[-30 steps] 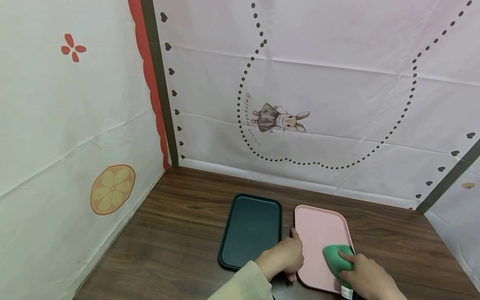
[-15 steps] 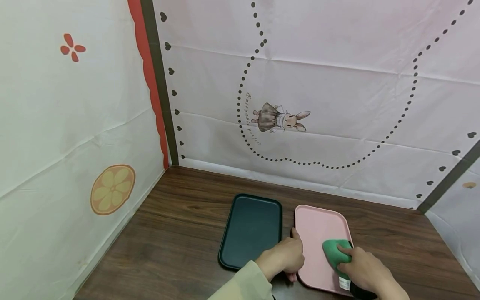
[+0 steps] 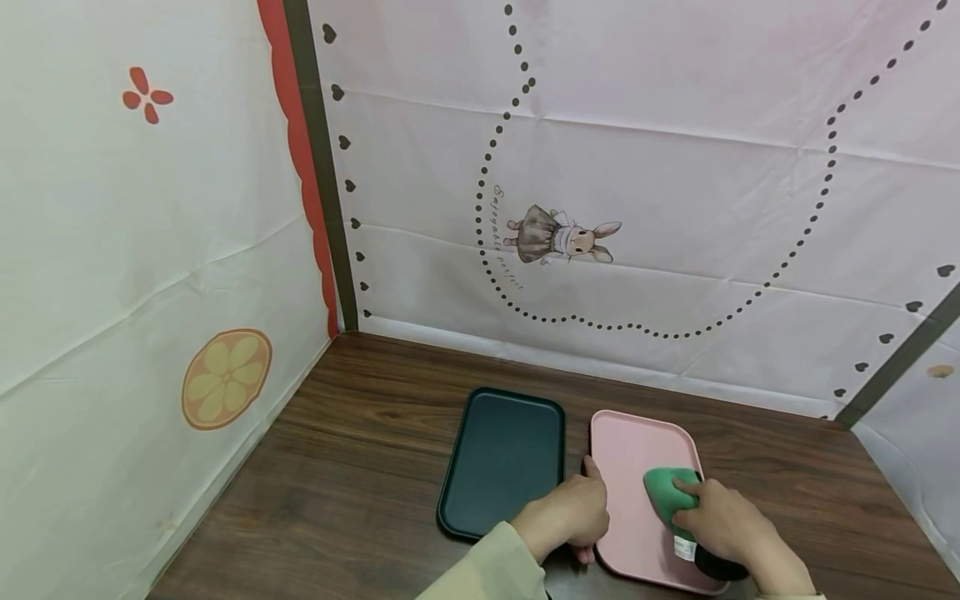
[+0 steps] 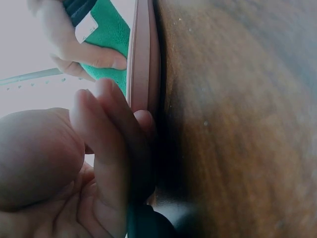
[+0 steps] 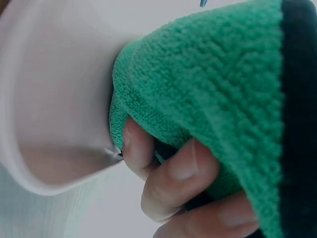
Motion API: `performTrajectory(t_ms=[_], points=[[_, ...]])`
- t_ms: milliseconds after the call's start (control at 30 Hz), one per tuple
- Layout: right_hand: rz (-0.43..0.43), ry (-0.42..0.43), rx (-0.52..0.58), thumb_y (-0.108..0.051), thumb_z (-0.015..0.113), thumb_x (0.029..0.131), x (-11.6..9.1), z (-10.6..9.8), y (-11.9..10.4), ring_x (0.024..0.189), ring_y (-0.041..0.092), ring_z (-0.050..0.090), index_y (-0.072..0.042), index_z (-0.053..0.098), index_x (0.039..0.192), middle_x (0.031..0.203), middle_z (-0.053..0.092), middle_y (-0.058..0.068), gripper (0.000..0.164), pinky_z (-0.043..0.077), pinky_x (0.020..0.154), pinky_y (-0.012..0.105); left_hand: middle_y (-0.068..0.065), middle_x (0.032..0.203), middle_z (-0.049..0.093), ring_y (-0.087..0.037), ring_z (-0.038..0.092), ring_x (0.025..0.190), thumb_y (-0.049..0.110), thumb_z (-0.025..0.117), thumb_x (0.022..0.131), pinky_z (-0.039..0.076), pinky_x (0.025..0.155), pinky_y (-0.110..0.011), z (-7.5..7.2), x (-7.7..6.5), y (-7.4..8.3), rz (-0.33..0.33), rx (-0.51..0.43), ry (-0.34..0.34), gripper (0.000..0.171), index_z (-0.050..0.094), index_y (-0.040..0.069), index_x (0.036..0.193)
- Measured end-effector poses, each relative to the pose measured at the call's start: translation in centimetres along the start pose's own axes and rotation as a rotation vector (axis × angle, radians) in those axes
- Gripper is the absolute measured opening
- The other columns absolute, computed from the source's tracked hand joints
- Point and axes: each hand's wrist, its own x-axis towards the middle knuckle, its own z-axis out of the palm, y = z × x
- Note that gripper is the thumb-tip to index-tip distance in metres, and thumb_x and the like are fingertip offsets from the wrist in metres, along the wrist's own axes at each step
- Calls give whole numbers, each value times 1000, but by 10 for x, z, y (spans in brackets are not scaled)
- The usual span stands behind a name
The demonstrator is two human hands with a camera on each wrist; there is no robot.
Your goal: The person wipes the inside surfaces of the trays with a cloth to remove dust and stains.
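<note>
A green towel [image 3: 664, 495] with a dark edge and a white label lies bunched on the right part of the pink tray [image 3: 630, 454]. My right hand [image 3: 723, 521] grips it; in the right wrist view several curled fingers [image 5: 181, 171] hold the folded green cloth [image 5: 198, 74] against the tray's surface. My left hand [image 3: 573, 512] is at the left edge of the pink tray, with finger and thumb spread along its side. Fingertips meet the tray's rim [image 4: 141, 59] in the left wrist view.
A dark green tray [image 3: 506, 458] lies left of the pink one, partly behind my left wrist. Both trays rest on a brown wooden table [image 3: 337, 467]. Printed white cloth walls [image 3: 420, 275] close off the back and sides.
My right hand has slid the towel along the pink tray toward its far end. The left hand stays at the tray's left edge.
</note>
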Motion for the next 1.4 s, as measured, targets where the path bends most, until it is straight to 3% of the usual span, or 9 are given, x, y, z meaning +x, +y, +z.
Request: performTrajectory(t_ms=[733, 1400], points=[[-10, -9, -23, -26, 72, 82, 27, -14, -3, 108, 44, 66, 0, 62, 141, 132, 60, 41, 65, 52, 89, 65, -1, 43, 61, -12, 57, 32, 8, 57, 102, 48, 36, -23, -2, 0, 2, -3, 8, 11, 78, 12, -1, 165], [-17, -2, -8, -26, 72, 83, 48, -21, -5, 112, 53, 65, 2, 63, 138, 130, 59, 42, 63, 51, 96, 67, 0, 42, 60, -11, 57, 31, 8, 57, 101, 46, 35, -22, -4, -1, 1, 5, 38, 31, 77, 13, -3, 164]])
